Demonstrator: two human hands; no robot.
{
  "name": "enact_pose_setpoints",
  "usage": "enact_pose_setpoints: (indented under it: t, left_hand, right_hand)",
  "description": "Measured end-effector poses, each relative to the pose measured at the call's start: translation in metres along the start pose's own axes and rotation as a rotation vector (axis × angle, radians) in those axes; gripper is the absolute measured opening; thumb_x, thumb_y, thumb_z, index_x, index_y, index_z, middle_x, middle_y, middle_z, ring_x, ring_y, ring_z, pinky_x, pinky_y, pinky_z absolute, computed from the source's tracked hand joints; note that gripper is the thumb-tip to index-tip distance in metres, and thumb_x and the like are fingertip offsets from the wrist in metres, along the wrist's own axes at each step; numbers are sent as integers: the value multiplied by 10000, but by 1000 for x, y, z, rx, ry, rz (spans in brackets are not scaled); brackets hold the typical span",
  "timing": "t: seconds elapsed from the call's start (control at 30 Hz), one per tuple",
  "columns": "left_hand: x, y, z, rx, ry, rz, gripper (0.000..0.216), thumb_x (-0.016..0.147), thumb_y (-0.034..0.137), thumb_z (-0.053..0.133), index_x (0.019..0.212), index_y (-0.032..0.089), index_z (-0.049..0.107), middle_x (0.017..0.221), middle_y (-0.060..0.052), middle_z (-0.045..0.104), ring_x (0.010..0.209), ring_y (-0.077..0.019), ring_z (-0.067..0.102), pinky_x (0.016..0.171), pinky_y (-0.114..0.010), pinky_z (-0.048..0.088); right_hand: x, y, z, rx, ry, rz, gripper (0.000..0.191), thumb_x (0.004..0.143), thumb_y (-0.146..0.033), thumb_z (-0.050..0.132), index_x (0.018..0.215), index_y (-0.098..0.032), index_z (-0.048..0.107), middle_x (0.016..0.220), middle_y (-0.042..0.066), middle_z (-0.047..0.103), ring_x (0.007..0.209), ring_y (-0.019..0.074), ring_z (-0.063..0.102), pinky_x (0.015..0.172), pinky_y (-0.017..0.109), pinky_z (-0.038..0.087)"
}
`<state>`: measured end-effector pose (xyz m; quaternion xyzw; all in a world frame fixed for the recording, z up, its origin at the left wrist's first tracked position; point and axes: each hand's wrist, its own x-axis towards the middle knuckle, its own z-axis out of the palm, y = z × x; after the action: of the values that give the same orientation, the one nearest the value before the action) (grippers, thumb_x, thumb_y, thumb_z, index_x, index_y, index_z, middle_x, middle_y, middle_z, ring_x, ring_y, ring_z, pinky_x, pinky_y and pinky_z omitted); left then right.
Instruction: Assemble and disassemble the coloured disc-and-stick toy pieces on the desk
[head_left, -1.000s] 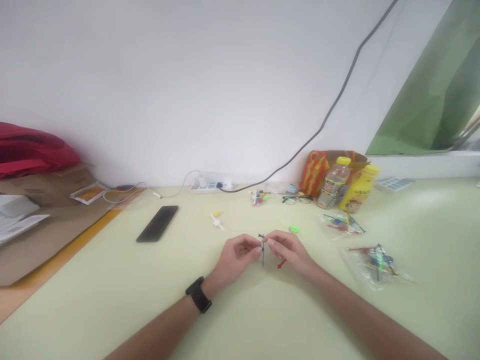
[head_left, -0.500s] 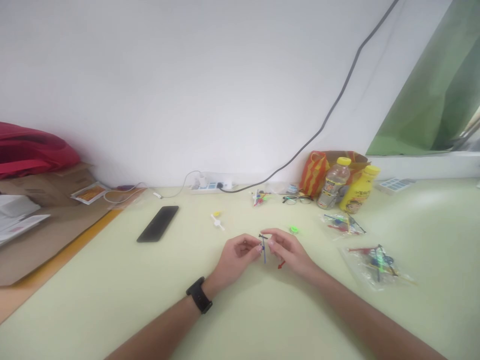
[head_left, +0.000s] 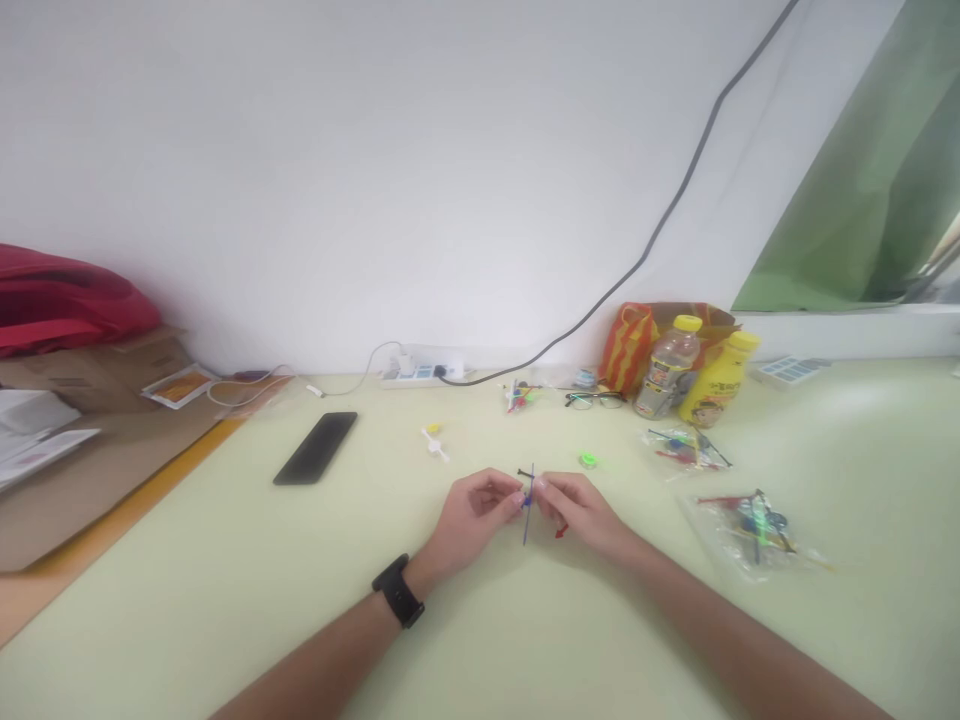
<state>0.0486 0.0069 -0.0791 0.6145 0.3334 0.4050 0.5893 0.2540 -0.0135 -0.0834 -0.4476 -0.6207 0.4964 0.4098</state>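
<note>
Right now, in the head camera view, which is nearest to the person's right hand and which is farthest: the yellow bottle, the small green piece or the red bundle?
The right hand and left hand both pinch a blue stick.
1. the small green piece, on the table just behind the hand.
2. the yellow bottle, back right near the wall.
3. the red bundle, at the far left edge.

Centre frame: stick (head_left: 528, 518) blue, the small piece (head_left: 561, 530) beside it red — table (head_left: 225, 600) pale green. Left of centre, phone (head_left: 315, 448) black; right, bag (head_left: 628, 352) red-orange, yellow-striped.
</note>
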Motion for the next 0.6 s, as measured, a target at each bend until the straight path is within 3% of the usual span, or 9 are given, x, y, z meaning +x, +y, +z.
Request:
enact_pose_setpoints:
  t: [0.07,0.17,0.23,0.3,0.33,0.5,0.6]
  left_hand:
    - [0,0,0,0,-1,-3,280,859,417,802,953,161,738,907,-78,751,833,-192,707,779,-314,600]
    - [0,-2,0,-2,5,2,274,862,410,801,953,160,735,903,-73,746,828,-185,703,777,-310,599]
    - [0,-3,-1,0,4,9,267,868,404,797,960,161,736,908,-72,744,825,-181,697,774,-306,596]
    - [0,-4,-1,2,0,17,261,874,398,793,968,162,737,919,-73,744,827,-179,693,768,-301,591]
    - [-1,-4,-2,5,0,21,258,874,396,793,967,161,737,920,-73,743,826,-179,692,764,-297,587]
    - [-1,-3,-1,50,-16,26,252,879,388,791,910,143,739,867,-74,738,792,-168,677,749,-281,565]
    - [-1,-3,-1,21,-23,13,255,889,389,781,944,144,734,891,-76,738,803,-169,683,754,-286,570]
  right_hand:
    - [-1,0,0,-16,4,13,637,951,-725,473,645,-180,596,624,8,504,575,134,475,481,247,453]
    - [-2,-4,0,-8,62,-63,532,958,-673,524,743,-193,608,655,-7,496,596,133,462,500,244,445]
    - [-3,-7,0,14,112,-123,418,955,-624,576,973,-214,653,698,-20,500,621,137,467,522,242,446]
    - [-4,-8,0,14,139,-149,464,947,-599,608,1243,-243,620,751,-18,526,656,146,494,540,245,460]
    - [-4,-8,0,-3,140,-144,494,946,-604,604,1283,-243,617,759,-12,532,665,151,502,537,246,464]
    - [0,-1,-2,-114,126,-66,589,967,-686,475,837,-170,729,618,0,466,593,150,473,463,247,447]
    - [0,1,-2,-144,164,-92,546,969,-657,501,1004,-175,753,649,2,510,616,154,509,487,250,477]
